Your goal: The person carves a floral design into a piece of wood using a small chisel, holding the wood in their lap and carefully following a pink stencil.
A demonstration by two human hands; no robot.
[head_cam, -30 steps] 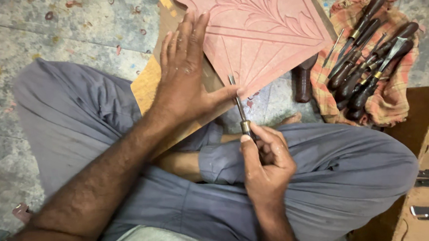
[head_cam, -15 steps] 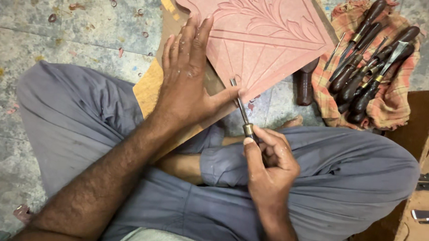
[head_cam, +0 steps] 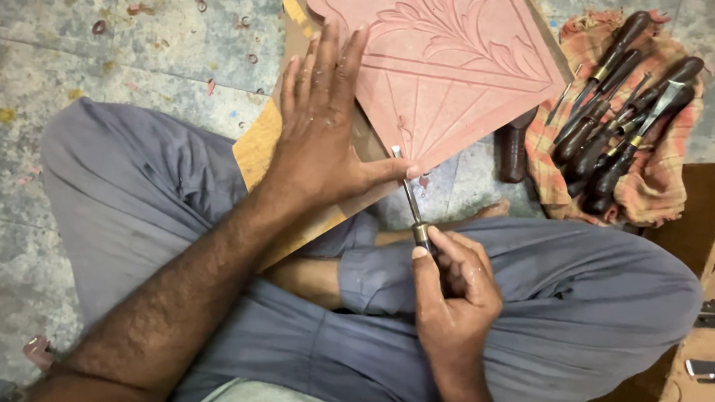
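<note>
The narrow steel chisel (head_cam: 410, 197) meets the lower corner of the reddish carved panel (head_cam: 460, 69), whose leaf relief is smooth-cut. The right hand (head_cam: 454, 298) is clenched around the chisel's handle. The left hand (head_cam: 320, 135) lies flat, fingers spread, thumb against the blade. Dark-handled tools (head_cam: 618, 116) rest on a checked cloth (head_cam: 663, 190) beyond the panel's right edge.

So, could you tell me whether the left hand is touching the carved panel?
Touching. The head view shows the left hand lying flat on the carved panel, fingers spread across its lower left edge, no gap visible.
</note>
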